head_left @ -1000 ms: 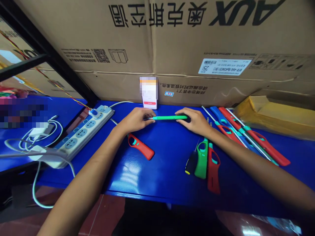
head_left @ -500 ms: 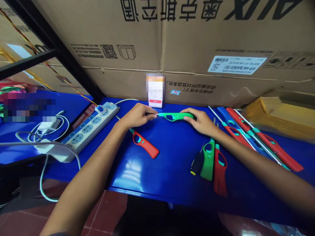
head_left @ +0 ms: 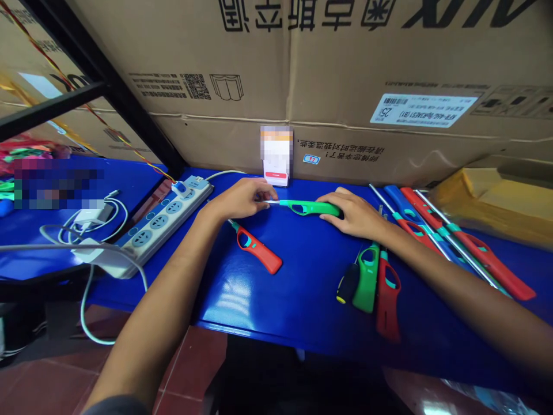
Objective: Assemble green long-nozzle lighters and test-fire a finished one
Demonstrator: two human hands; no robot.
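A green lighter lies level between my hands, its metal tube pointing left. My right hand is closed round the end of its green handle. At the tube, my left hand pinches the metal with thumb and fingers, which hide the tip. A red lighter rests on the blue table below my left hand. Below my right wrist lie a dark screwdriver with a yellow end, another green lighter and a red one.
Several long-tubed lighters lie at the right. A lit phone leans on the large carton. At the left are a power strip, a white charger and cables. The blue table's front edge runs below.
The view has shifted slightly, so the scene sits a little further right. The fingers of my left hand have changed position on the metal tube. Both hands still hold the green lighter.
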